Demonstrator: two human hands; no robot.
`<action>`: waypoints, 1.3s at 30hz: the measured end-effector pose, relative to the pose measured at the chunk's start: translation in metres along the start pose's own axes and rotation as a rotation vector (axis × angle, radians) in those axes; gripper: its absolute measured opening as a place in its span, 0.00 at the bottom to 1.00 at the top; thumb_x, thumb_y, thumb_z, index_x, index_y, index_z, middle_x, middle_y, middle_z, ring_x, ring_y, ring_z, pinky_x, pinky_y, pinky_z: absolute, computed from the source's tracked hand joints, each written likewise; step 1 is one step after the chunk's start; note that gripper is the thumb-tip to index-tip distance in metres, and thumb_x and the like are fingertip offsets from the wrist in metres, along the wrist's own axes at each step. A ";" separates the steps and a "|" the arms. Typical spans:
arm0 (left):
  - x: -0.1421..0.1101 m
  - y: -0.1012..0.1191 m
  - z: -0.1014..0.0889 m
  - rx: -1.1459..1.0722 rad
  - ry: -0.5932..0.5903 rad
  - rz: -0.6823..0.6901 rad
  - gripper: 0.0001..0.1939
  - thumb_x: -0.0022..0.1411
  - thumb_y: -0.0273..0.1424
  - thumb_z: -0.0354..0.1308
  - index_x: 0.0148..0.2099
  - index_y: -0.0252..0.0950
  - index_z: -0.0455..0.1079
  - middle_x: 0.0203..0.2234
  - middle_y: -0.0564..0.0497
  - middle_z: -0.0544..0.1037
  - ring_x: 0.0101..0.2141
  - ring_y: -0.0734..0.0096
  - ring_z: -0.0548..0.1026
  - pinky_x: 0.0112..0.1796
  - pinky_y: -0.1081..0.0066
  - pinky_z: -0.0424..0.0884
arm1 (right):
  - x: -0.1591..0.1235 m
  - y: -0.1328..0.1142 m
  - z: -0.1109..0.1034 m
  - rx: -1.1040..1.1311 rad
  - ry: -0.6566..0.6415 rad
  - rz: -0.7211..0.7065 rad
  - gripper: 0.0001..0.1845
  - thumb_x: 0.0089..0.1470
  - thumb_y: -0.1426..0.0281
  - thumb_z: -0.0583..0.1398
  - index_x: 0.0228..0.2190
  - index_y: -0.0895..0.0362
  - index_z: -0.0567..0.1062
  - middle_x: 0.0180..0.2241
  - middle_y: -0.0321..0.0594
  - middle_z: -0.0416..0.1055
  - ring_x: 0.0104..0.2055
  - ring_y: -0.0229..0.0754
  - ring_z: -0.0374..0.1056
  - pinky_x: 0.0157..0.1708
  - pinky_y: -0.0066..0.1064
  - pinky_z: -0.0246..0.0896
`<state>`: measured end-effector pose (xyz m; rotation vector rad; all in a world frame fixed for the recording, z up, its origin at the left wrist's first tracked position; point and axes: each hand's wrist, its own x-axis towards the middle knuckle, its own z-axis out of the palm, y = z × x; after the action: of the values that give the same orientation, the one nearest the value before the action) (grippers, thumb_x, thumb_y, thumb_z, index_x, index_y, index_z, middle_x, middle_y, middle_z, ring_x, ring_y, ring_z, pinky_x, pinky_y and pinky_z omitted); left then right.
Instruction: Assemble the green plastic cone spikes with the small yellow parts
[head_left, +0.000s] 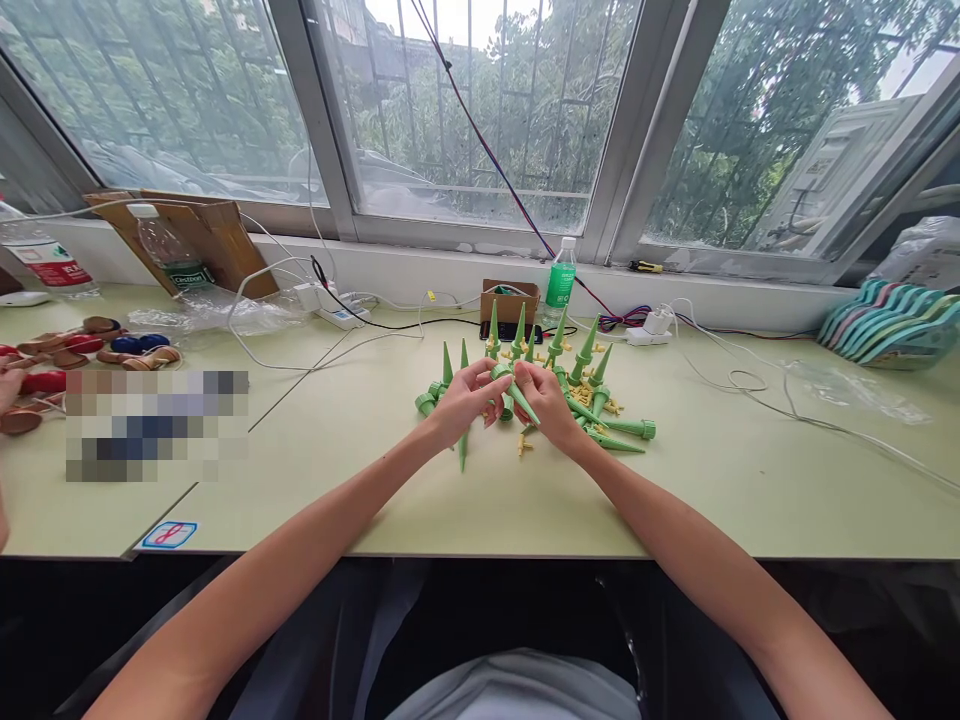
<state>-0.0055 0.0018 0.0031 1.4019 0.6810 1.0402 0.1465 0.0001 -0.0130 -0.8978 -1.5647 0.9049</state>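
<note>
Between my two hands a green watering spike (523,402) is tilted, its wide capped end up and its tip down towards me. My left hand (463,402) is closed on the spike near its wide end. My right hand (549,402) is closed right beside it, thumb and fingers curled together; what its fingertips hold is hidden. Around and behind the hands are several more green spikes, some standing tip up, like the upright spike (586,352), others lying down, like the lying spike (628,428). Small yellow valves (583,396) lie heaped among them, and a single yellow valve (524,446) is nearer me.
Behind the spikes stand a small cardboard box (510,296), a phone (513,333) and a green-labelled bottle (561,274). White cables (739,378) cross the right side towards teal hangers (889,325). At left, wooden toys (67,345) lie near another person's hand (10,385).
</note>
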 end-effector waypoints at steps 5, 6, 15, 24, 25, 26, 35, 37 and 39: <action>0.000 0.000 0.000 0.012 -0.003 -0.003 0.18 0.55 0.42 0.64 0.39 0.37 0.64 0.20 0.57 0.67 0.20 0.78 0.69 0.17 0.79 0.62 | 0.000 -0.002 0.000 -0.015 0.009 -0.003 0.27 0.58 0.45 0.51 0.22 0.54 0.60 0.14 0.29 0.52 0.15 0.33 0.50 0.16 0.27 0.45; 0.000 0.000 0.000 0.015 -0.002 -0.001 0.18 0.56 0.42 0.64 0.39 0.37 0.64 0.20 0.57 0.67 0.20 0.78 0.69 0.17 0.79 0.62 | 0.000 -0.002 -0.001 -0.020 0.011 -0.002 0.27 0.58 0.45 0.51 0.22 0.54 0.60 0.14 0.29 0.52 0.16 0.33 0.50 0.16 0.27 0.45; 0.001 -0.002 -0.001 0.052 -0.009 0.014 0.17 0.56 0.42 0.64 0.38 0.36 0.64 0.21 0.56 0.68 0.18 0.80 0.68 0.17 0.78 0.62 | 0.001 -0.005 -0.001 -0.045 0.018 -0.014 0.28 0.58 0.46 0.51 0.20 0.55 0.59 0.14 0.30 0.52 0.17 0.33 0.50 0.17 0.28 0.44; -0.001 0.000 0.001 0.113 0.001 0.081 0.17 0.56 0.42 0.64 0.38 0.35 0.66 0.17 0.58 0.67 0.16 0.80 0.66 0.17 0.78 0.60 | 0.002 -0.003 -0.002 -0.091 0.030 -0.054 0.30 0.59 0.45 0.49 0.18 0.55 0.58 0.13 0.31 0.51 0.17 0.33 0.49 0.17 0.28 0.44; -0.001 0.001 0.002 0.127 0.002 0.091 0.17 0.56 0.42 0.64 0.38 0.35 0.66 0.16 0.58 0.66 0.15 0.80 0.65 0.17 0.78 0.60 | 0.002 -0.003 -0.002 -0.096 0.034 -0.065 0.30 0.59 0.45 0.49 0.17 0.55 0.58 0.13 0.31 0.51 0.17 0.33 0.48 0.17 0.28 0.44; -0.002 0.001 0.002 0.140 0.002 0.099 0.17 0.56 0.42 0.63 0.38 0.35 0.66 0.15 0.58 0.66 0.15 0.80 0.65 0.17 0.78 0.60 | 0.002 -0.003 -0.002 -0.100 0.039 -0.074 0.31 0.59 0.46 0.49 0.17 0.55 0.57 0.13 0.30 0.51 0.16 0.32 0.48 0.17 0.28 0.44; -0.002 0.000 0.003 0.220 0.017 0.143 0.14 0.58 0.40 0.61 0.37 0.36 0.64 0.15 0.58 0.66 0.15 0.80 0.64 0.17 0.78 0.58 | 0.000 -0.002 0.001 -0.051 0.040 -0.027 0.29 0.59 0.46 0.51 0.17 0.55 0.58 0.11 0.29 0.52 0.13 0.32 0.49 0.14 0.27 0.44; -0.002 0.000 0.003 0.220 0.029 0.140 0.13 0.58 0.39 0.61 0.36 0.36 0.63 0.14 0.59 0.65 0.15 0.80 0.64 0.17 0.78 0.58 | 0.000 0.000 0.003 -0.027 0.038 -0.013 0.30 0.59 0.45 0.50 0.18 0.54 0.59 0.11 0.29 0.53 0.12 0.32 0.50 0.13 0.27 0.46; -0.002 0.000 0.003 0.209 0.050 0.133 0.14 0.57 0.39 0.62 0.35 0.37 0.62 0.14 0.59 0.65 0.15 0.80 0.65 0.17 0.78 0.58 | -0.001 0.001 0.005 0.001 0.031 0.002 0.30 0.58 0.44 0.49 0.19 0.54 0.59 0.11 0.28 0.53 0.11 0.32 0.50 0.13 0.28 0.46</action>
<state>-0.0041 -0.0010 0.0027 1.6238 0.7581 1.1370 0.1414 -0.0007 -0.0153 -0.9083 -1.5373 0.8889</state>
